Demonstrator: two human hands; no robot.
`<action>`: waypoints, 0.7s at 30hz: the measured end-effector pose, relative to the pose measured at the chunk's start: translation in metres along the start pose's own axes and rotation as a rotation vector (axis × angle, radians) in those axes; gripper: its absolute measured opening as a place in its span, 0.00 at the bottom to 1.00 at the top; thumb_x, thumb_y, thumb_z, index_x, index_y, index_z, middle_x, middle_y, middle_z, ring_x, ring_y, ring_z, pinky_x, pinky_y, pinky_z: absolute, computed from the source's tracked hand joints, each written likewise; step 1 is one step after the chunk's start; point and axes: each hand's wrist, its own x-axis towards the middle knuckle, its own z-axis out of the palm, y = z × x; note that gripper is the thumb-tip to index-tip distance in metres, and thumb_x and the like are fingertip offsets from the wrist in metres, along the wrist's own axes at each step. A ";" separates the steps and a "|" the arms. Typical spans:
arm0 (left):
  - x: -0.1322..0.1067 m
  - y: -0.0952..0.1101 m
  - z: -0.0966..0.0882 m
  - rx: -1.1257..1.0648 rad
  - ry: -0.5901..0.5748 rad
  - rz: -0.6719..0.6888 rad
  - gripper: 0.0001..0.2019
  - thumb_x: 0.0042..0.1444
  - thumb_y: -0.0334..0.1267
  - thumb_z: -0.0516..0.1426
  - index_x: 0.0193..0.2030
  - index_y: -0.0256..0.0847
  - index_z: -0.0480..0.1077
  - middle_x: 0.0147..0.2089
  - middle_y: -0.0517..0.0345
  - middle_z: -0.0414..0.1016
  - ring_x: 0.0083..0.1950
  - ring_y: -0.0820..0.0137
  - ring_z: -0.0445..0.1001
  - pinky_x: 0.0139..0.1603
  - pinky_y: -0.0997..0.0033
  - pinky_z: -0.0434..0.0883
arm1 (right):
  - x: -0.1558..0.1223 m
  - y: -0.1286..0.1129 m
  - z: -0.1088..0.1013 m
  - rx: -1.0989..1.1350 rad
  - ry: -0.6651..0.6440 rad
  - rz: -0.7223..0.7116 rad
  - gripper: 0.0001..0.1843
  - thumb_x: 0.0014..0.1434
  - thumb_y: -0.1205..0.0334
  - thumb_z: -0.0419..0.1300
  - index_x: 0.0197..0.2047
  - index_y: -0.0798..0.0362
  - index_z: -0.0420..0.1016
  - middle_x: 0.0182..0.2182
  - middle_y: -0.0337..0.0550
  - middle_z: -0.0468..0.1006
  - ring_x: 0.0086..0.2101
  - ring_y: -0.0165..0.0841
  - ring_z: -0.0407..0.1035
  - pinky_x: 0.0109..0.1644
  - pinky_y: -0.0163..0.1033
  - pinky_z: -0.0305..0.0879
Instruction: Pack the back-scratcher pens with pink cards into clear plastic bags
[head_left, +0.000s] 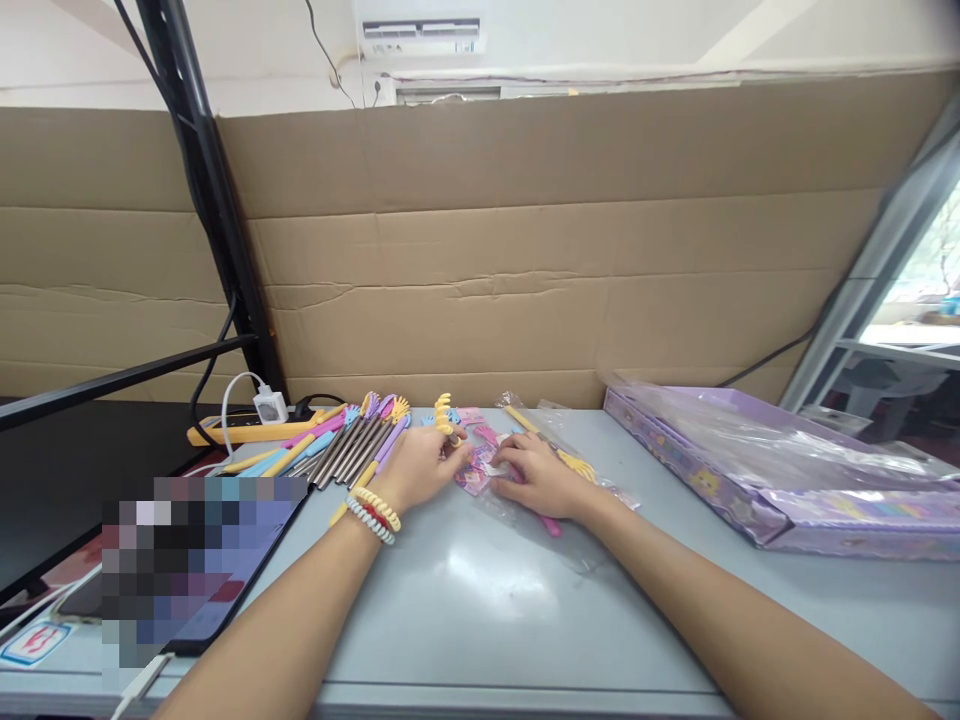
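Observation:
My left hand (421,462) is closed around a telescopic back scratcher whose yellow hand-shaped head (444,412) sticks up above my fingers. Most of its handle is hidden in my grip. My right hand (541,472) lies just to the right, fingers bent and pinching a clear plastic bag (517,515) beside a pink printed card (472,478). Under that hand runs a pink back scratcher, its handle end (551,526) showing below the palm. Beyond my right fingers, a yellow back scratcher (576,464) lies in clear wrapping.
Several back scratchers (352,445) with metal rods are heaped at the left, by a yellow power strip (247,430). A tablet-like device (262,560) lies nearer, partly blurred. On the right stands a purple display box (757,510) with clear plastic inside. Cardboard (480,250) walls the back.

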 end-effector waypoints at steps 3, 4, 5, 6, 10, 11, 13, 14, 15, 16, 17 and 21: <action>0.000 0.000 0.000 0.004 -0.002 0.000 0.13 0.56 0.44 0.52 0.37 0.40 0.73 0.24 0.57 0.76 0.26 0.70 0.72 0.29 0.72 0.64 | 0.000 0.000 0.000 0.012 0.006 -0.005 0.14 0.55 0.52 0.57 0.42 0.49 0.73 0.41 0.46 0.70 0.44 0.39 0.63 0.50 0.47 0.57; 0.000 0.000 0.000 0.005 -0.003 -0.002 0.13 0.56 0.44 0.52 0.37 0.40 0.73 0.25 0.57 0.76 0.26 0.70 0.72 0.29 0.73 0.64 | 0.000 0.000 0.000 0.017 0.007 -0.004 0.14 0.54 0.52 0.57 0.42 0.50 0.73 0.41 0.46 0.70 0.44 0.39 0.63 0.50 0.46 0.57; 0.000 0.000 -0.001 0.006 -0.004 -0.003 0.13 0.56 0.44 0.52 0.37 0.40 0.73 0.26 0.57 0.77 0.26 0.70 0.72 0.29 0.73 0.64 | 0.000 0.000 0.000 0.023 0.006 -0.003 0.14 0.54 0.53 0.57 0.41 0.50 0.73 0.41 0.46 0.70 0.44 0.38 0.63 0.50 0.46 0.57; 0.000 0.000 -0.001 0.008 -0.006 -0.002 0.13 0.56 0.44 0.52 0.36 0.40 0.73 0.28 0.57 0.77 0.26 0.71 0.72 0.29 0.73 0.64 | 0.000 0.000 0.001 0.030 0.003 0.000 0.14 0.54 0.52 0.57 0.42 0.50 0.73 0.41 0.46 0.70 0.44 0.38 0.63 0.49 0.45 0.58; 0.000 -0.001 0.000 0.003 -0.014 0.014 0.13 0.56 0.44 0.52 0.34 0.40 0.74 0.31 0.56 0.78 0.25 0.73 0.71 0.29 0.73 0.63 | -0.001 0.001 0.001 0.048 -0.001 0.007 0.14 0.54 0.53 0.57 0.42 0.50 0.72 0.41 0.46 0.69 0.44 0.37 0.63 0.48 0.44 0.59; 0.000 -0.001 0.000 0.000 -0.015 0.016 0.13 0.56 0.44 0.52 0.34 0.40 0.74 0.31 0.56 0.78 0.25 0.73 0.71 0.29 0.73 0.63 | -0.001 0.001 0.001 0.048 0.000 0.005 0.14 0.54 0.53 0.57 0.42 0.50 0.72 0.41 0.46 0.69 0.44 0.37 0.64 0.48 0.43 0.59; 0.000 -0.001 0.001 -0.005 -0.015 0.016 0.13 0.56 0.44 0.52 0.35 0.40 0.74 0.31 0.56 0.78 0.24 0.73 0.70 0.29 0.73 0.63 | -0.001 0.001 0.002 0.046 0.006 0.003 0.14 0.54 0.54 0.57 0.42 0.50 0.72 0.41 0.45 0.69 0.43 0.37 0.64 0.48 0.43 0.59; 0.000 -0.001 0.001 -0.007 -0.015 0.015 0.12 0.56 0.43 0.52 0.34 0.40 0.74 0.32 0.56 0.78 0.24 0.73 0.70 0.29 0.73 0.63 | -0.001 0.001 0.002 0.045 0.009 0.004 0.14 0.54 0.54 0.57 0.42 0.50 0.72 0.41 0.45 0.69 0.43 0.37 0.64 0.48 0.44 0.59; 0.000 -0.001 0.001 -0.009 -0.016 0.016 0.12 0.56 0.43 0.52 0.34 0.40 0.74 0.32 0.56 0.78 0.24 0.73 0.70 0.29 0.73 0.63 | 0.000 0.001 0.002 0.046 0.011 0.006 0.14 0.54 0.54 0.57 0.42 0.50 0.72 0.41 0.45 0.69 0.43 0.37 0.64 0.48 0.44 0.59; 0.000 -0.001 0.001 -0.009 -0.018 0.018 0.12 0.56 0.43 0.52 0.34 0.40 0.74 0.32 0.56 0.78 0.25 0.73 0.70 0.29 0.73 0.63 | 0.000 0.000 0.002 0.047 0.012 0.007 0.14 0.54 0.55 0.58 0.42 0.50 0.72 0.41 0.46 0.69 0.43 0.37 0.64 0.48 0.44 0.59; 0.000 0.000 0.000 -0.009 -0.021 0.021 0.12 0.56 0.43 0.52 0.34 0.40 0.74 0.32 0.56 0.78 0.25 0.73 0.70 0.29 0.73 0.63 | 0.000 0.000 0.002 0.048 0.012 0.005 0.14 0.53 0.55 0.58 0.42 0.50 0.72 0.41 0.46 0.70 0.43 0.37 0.64 0.49 0.44 0.59; 0.001 0.002 -0.002 0.003 -0.035 0.021 0.11 0.55 0.42 0.52 0.34 0.40 0.74 0.28 0.57 0.77 0.25 0.72 0.70 0.29 0.73 0.63 | -0.001 0.000 0.001 0.059 0.009 0.000 0.13 0.54 0.55 0.58 0.41 0.50 0.73 0.41 0.46 0.70 0.43 0.38 0.64 0.48 0.44 0.60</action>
